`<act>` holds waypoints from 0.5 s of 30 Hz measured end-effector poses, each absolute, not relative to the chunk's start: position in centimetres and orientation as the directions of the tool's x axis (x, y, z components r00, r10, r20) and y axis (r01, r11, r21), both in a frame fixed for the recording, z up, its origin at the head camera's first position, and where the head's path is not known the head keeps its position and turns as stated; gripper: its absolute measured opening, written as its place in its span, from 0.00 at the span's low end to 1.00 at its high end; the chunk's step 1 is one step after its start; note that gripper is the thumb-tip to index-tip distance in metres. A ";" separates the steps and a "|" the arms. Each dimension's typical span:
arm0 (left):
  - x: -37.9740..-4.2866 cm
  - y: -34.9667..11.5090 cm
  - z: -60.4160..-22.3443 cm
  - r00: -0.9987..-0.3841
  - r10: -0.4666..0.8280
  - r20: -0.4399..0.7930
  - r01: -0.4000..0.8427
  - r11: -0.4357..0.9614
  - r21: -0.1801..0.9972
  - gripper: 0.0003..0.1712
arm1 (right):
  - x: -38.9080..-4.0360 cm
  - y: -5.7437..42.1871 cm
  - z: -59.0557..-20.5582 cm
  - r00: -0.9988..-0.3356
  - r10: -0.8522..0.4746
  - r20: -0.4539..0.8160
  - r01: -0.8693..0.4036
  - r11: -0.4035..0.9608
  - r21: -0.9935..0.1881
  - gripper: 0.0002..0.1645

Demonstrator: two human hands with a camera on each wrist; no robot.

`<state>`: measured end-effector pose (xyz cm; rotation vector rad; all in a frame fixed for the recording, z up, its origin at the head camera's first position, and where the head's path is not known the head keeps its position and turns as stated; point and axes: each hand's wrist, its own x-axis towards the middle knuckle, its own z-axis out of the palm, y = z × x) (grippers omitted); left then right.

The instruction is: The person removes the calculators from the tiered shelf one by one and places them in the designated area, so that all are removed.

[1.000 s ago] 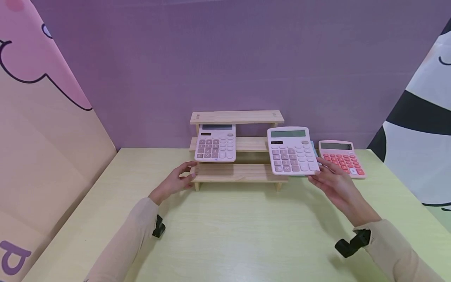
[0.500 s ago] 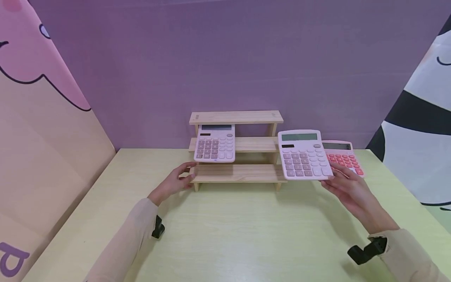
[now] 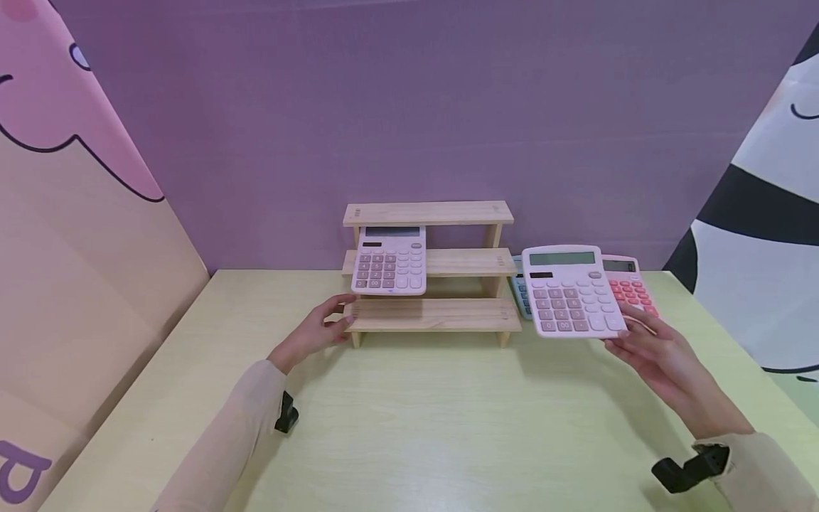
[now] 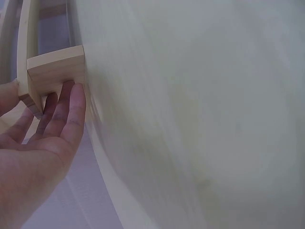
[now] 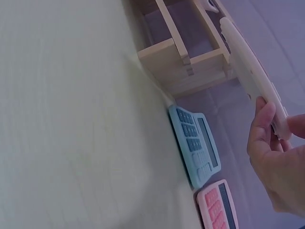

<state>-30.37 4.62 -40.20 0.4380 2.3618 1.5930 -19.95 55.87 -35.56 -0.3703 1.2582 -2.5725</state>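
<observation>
My right hand (image 3: 659, 366) pinches a pale pink calculator (image 3: 566, 299) by its lower right corner, thumb on the front and fingers behind. It is held up in the air with its screen at the top, as its edge-on side (image 5: 257, 78) in the right wrist view also shows. A three-step wooden rack (image 3: 435, 313) stands at the back of the table. At its left end my left hand (image 3: 315, 333) grips the lowest step, thumb at the board and fingers under it, as the left wrist view confirms. Another pale pink calculator (image 3: 390, 263) leans on the rack's left side.
Right of the rack a blue calculator (image 5: 195, 143) stands against the wall, partly hidden in the head view. Beside it is a pink calculator with coral keys (image 3: 633, 290). A purple wall (image 3: 435, 107) closes off the back of the pale table (image 3: 409, 419).
My right hand has carried the pale pink calculator rightward and slightly down, away from the rack, uncovering part of the blue one. The left hand has stayed on the rack.
</observation>
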 end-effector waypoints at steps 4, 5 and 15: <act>-30.3 4.6 -40.1 -0.918 0.394 -0.039 0.110 0.348 0.931 0.28 | -19.8 56.5 -36.1 -0.937 -0.333 0.104 0.120 -0.589 -0.799 0.27; -30.3 4.6 -40.1 -0.918 0.395 -0.037 0.112 0.347 0.931 0.28 | -19.8 56.6 -36.2 -0.937 -0.334 0.103 0.122 -0.588 -0.799 0.27; -30.3 4.6 -40.2 -0.920 0.389 -0.038 0.105 0.340 0.935 0.29 | -19.5 57.5 -37.8 -0.926 -0.366 0.096 0.149 -0.585 -0.797 0.28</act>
